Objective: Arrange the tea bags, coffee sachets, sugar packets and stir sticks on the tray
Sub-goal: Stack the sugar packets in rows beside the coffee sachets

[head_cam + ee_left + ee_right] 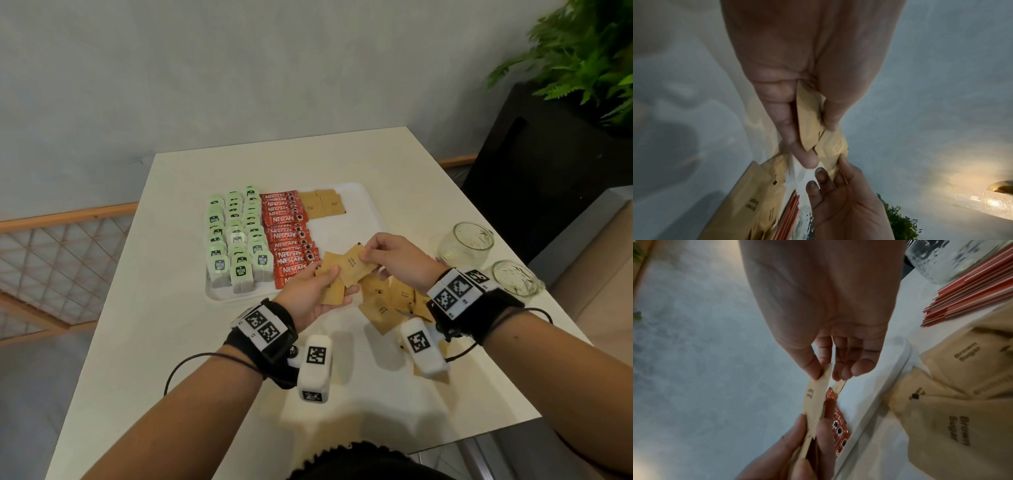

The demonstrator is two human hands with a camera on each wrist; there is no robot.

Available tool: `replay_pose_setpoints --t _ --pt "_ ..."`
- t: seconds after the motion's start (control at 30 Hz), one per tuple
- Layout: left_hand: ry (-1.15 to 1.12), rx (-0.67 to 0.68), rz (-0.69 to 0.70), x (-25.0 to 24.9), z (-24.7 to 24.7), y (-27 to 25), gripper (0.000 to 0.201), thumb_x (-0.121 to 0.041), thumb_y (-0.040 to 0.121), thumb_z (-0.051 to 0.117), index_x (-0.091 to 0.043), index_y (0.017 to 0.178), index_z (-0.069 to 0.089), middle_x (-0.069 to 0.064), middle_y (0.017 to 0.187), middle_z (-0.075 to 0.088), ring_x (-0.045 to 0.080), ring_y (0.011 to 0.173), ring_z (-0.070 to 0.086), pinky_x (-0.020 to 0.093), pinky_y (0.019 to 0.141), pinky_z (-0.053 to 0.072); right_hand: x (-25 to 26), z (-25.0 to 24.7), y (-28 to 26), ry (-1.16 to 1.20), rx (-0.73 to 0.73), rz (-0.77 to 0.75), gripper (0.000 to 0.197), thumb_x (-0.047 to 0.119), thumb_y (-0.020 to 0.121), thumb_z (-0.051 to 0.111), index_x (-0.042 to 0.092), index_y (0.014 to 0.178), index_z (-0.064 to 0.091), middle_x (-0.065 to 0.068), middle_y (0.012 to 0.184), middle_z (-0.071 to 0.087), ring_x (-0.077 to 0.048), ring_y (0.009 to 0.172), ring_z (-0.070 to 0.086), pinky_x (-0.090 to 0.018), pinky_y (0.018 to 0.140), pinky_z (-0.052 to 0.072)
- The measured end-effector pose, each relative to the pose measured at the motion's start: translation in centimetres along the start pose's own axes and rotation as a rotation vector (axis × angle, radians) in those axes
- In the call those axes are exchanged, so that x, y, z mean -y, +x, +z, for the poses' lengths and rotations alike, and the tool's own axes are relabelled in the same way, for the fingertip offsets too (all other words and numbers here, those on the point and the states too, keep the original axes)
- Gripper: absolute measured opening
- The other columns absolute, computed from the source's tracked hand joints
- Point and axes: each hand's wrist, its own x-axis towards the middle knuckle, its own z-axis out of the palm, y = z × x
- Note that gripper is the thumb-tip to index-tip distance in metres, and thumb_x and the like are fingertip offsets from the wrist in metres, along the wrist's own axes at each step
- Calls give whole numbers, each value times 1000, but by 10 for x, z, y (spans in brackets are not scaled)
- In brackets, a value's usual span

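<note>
Above the tray's [371, 219] near edge, left hand [310, 295] grips a fan of sugar packets [337, 274] btwn thumb & curled fingers. Right hand [394, 258] pinches the top packet's [356, 265] far corner w/ thumb & forefinger, other fingers loosely curled.

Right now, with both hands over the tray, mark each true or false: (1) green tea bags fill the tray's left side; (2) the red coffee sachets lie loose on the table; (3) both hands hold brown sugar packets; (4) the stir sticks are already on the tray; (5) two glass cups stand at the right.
1. True: green tea bags fill the white tray's left side.
2. False: red coffee sachets lie in rows on the tray.
3. True: left hand and right hand hold brown sugar packets.
4. False: red stir sticks lie on the table.
5. True: clear glass cups.
</note>
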Motion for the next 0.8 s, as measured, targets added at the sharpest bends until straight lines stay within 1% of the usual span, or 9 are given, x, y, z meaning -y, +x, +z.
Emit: replay_pose_setpoints --t 0.1,0.17,0.27,0.37,0.47,0.57,0.67,0.73,0.8 --pt "151 -84 55 -7 -4 6 27 -14 99 55 -8 125 52 14 106 71 25 81 72 30 60 59 0 -4 5 -51 74 19 11 14 90 65 10 83 57 -1 76 59 -14 67 56 -26 61 47" --pt "307 -120 78 -13 -7 12 26 -15 98 56 -10 123 51 14 106 71 25 77 72 31 55 58 1 -7 10 -114 97 -5 13 16 86 72 10 90 61 1 80 59 -11 66 56 -24 61 47" --pt "482 -150 92 -22 -10 22 24 -18 98 57 -12 121 51 17 110 70 25 75 73 33 56 59 7 -8 19 -333 84 -151 18 27 84 75 21 100 70 7 90 62 -1 68 53 -19 69 43" --pt "534 -160 110 -32 -11 31 20 -17 98 56 -12 117 52 18 109 69 24 73 72 35 57 58 18 -6 32 -634 56 -272 12 31 87 70 24 96 74 14 88 62 4 69 50 -19 69 36" --pt "525 -187 118 -44 -13 41 15 -16 98 55 -14 113 53 19 106 69 25 69 71 36 57 58 25 -6 51 -771 81 -273 13 36 86 71 26 91 75 17 83 59 4 71 49 -18 67 36" --pt "541 -230 169 -57 -22 50 16 -18 98 56 -14 114 55 16 102 71 24 70 72 39 60 59 26 -9 71 -711 93 -238 11 34 82 76 25 86 77 19 76 62 7 71 52 -12 64 35" --pt "499 -327 230 -73 -38 61 25 -19 96 58 -11 120 54 14 104 72 23 71 72 37 58 60 18 -10 93 -504 0 -162 9 30 79 79 22 84 79 20 74 66 7 73 57 -9 64 37" --pt "435 -400 258 -85 -48 68 27 -18 97 58 -12 123 53 15 106 70 25 73 73 37 58 61 9 -8 110 -386 -75 -69 11 29 81 78 20 87 79 13 80 71 1 79 61 -12 70 42" --pt "374 -446 285 -94 -55 73 23 -16 98 56 -13 121 53 13 106 70 25 73 73 37 58 61 1 -2 126 -325 -113 33 14 29 83 75 17 89 78 2 86 74 -10 80 64 -23 75 49"
